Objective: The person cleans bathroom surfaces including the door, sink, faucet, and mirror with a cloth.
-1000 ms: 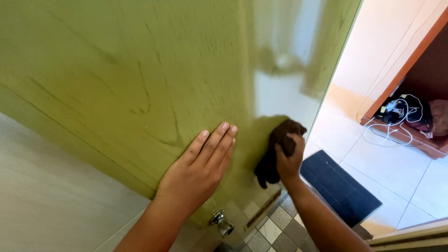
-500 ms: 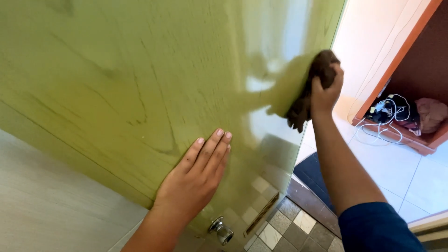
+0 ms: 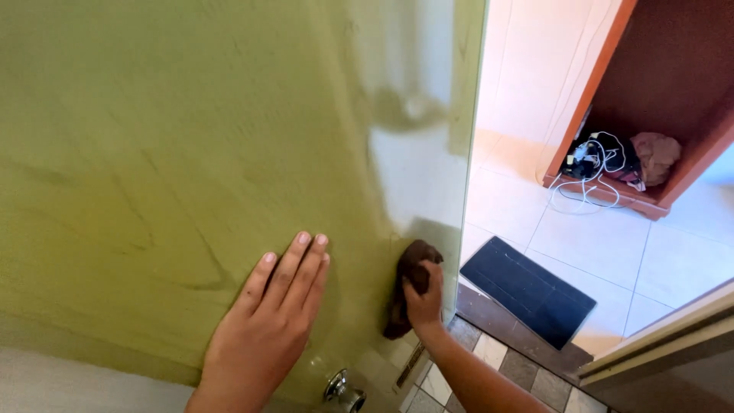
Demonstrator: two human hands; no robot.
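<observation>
We see the left hand point(image 3: 267, 329) pressed flat, fingers straight and together, against the glossy green door point(image 3: 176, 153), holding nothing, just above the round metal knob point(image 3: 342, 390). The right hand point(image 3: 424, 294) is closed around a dark brown cloth point(image 3: 405, 287), bunched and hanging down from the fist, and it presses that cloth onto the door face low down, close beside the door's free edge. Past the edge we make out pale floor tiles, a dark mat point(image 3: 527, 287) by the threshold, and a tangle of white cables point(image 3: 592, 157) in a reddish wooden recess.
</observation>
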